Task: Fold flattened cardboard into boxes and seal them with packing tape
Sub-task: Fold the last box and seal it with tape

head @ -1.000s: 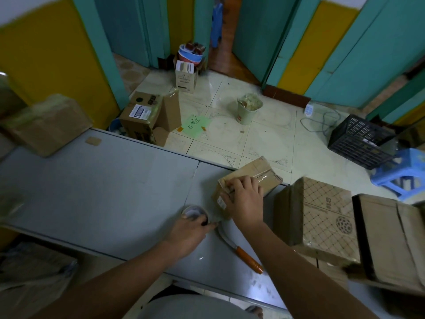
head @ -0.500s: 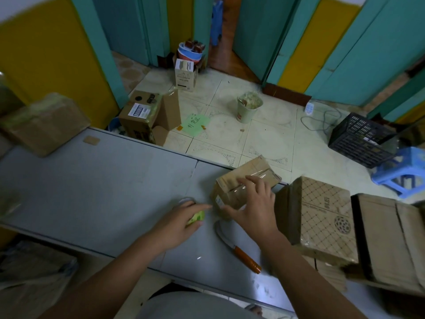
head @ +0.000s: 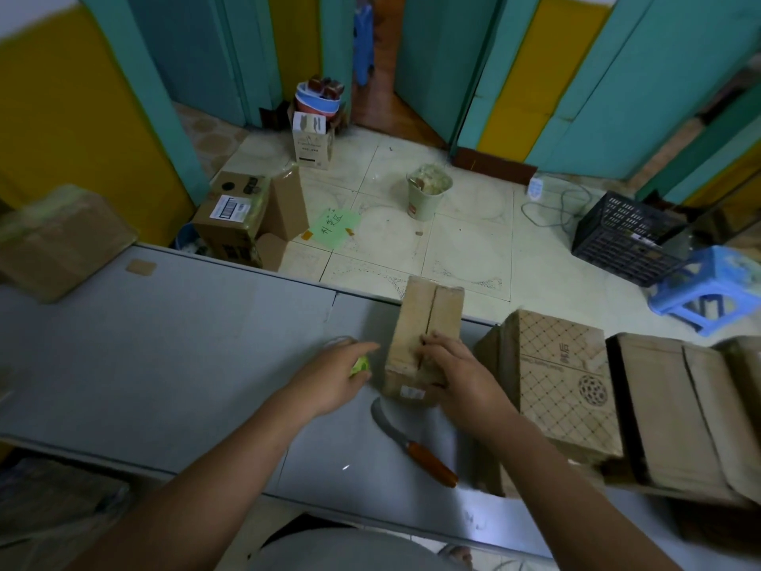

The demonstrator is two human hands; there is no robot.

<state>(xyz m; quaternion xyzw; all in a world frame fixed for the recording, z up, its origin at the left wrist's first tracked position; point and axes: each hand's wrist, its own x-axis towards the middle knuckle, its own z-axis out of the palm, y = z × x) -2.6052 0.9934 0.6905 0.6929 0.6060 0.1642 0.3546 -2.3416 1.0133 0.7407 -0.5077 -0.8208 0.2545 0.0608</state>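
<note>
Centrally, a box point(head: 428, 323) is held on the table point(head: 164, 344) by the right hand point(head: 457, 366), fingers curled over its top seam. Just left of it, a tape roll point(head: 359, 365) is gripped by the left hand point(head: 329, 379), and a knife point(head: 412, 443) is laid close before the box.

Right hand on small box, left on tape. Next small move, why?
Probably carry the tape roll in the left hand to the near end of the seam: the right hand grips the small box, flaps shut, and the seam looks untaped.
</note>
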